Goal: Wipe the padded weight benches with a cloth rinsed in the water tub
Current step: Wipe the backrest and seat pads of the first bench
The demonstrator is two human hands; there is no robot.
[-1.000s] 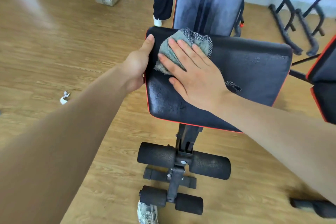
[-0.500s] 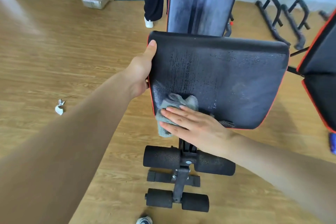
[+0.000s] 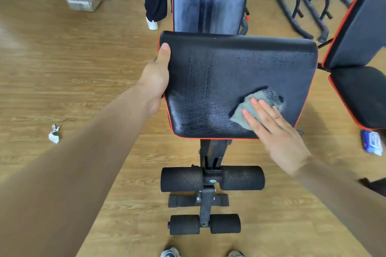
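Our left hand (image 3: 155, 78) grips the left edge of the black seat (image 3: 219, 64), thumb on top. Our right hand (image 3: 275, 131), fingers straight, presses a grey cloth (image 3: 245, 109) flat on the seat's wet near-right corner. Foam rollers (image 3: 181, 179) sit below. A second bench (image 3: 359, 94) stands close on the right, with a blue packet (image 3: 372, 143) beside it. A paper scrap (image 3: 53, 134) lies on the floor to the left.
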